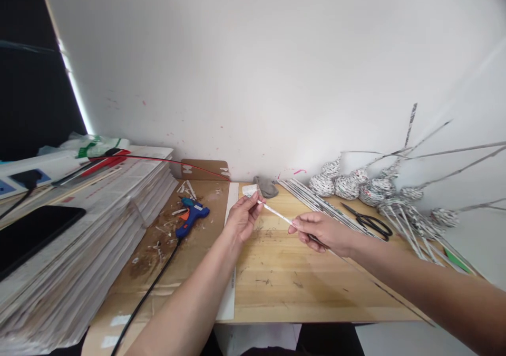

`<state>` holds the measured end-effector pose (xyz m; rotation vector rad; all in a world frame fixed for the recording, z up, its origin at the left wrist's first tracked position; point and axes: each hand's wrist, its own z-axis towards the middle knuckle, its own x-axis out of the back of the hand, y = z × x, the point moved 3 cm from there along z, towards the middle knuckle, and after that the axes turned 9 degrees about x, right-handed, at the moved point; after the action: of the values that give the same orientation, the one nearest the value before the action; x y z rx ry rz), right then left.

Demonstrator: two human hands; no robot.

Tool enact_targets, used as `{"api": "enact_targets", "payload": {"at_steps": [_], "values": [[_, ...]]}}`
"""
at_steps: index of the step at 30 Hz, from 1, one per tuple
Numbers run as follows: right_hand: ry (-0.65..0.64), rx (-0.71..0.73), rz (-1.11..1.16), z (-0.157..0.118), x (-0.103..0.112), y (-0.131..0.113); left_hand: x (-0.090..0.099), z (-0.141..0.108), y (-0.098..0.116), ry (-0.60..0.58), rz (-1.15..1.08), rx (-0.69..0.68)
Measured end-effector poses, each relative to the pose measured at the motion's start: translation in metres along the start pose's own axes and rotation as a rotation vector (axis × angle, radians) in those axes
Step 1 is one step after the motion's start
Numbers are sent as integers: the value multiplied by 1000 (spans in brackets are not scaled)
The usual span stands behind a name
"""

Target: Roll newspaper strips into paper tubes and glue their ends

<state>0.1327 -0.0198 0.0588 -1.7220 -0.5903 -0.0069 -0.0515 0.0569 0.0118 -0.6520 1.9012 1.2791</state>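
A thin rolled-paper stick [279,215] stretches between my two hands above the wooden table. My left hand [242,218] is closed, thumb and fingers pinching the stick near its far end. Just beyond those fingertips a small whitish printed piece of paper [249,190] shows; whether it joins the stick I cannot tell. My right hand [316,230] grips the same stick further along, fingers curled round it. From there the stick passes under my right forearm toward the table's front edge, partly hidden.
At left, a blue glue gun [191,219] lies on stained cardboard [169,261] beside a tall paper stack [118,229] with a phone [43,234]. At right are scissors [367,221], loose paper sticks [312,200] and woven paper gourd shapes [348,186] with long protruding ends. A grey cloth [266,187] touches the wall.
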Motion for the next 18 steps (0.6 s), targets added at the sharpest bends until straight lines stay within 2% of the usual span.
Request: {"api": "enact_targets", "payload": {"at_steps": [2, 6, 7, 11, 13, 17, 18], "values": [[-20, -17, 31, -1, -1, 3, 1, 1, -1, -4, 11, -2], [138, 212, -257, -4, 2, 0, 2, 1, -2, 5, 33, -5], [139, 225, -269, -5, 1, 0, 2, 1, -2, 2, 39, 0], [-100, -21, 34, -8, -7, 12, 2, 1, -3, -10, 53, 31], [-126, -38, 50, -8, -9, 12, 2, 2, -4, -11, 51, 33], [94, 256, -350, -8, -6, 1, 3, 3, -4, -8, 47, 20], [122, 303, -390, -8, -6, 1, 3, 3, -4, -4, 46, 19]]}}
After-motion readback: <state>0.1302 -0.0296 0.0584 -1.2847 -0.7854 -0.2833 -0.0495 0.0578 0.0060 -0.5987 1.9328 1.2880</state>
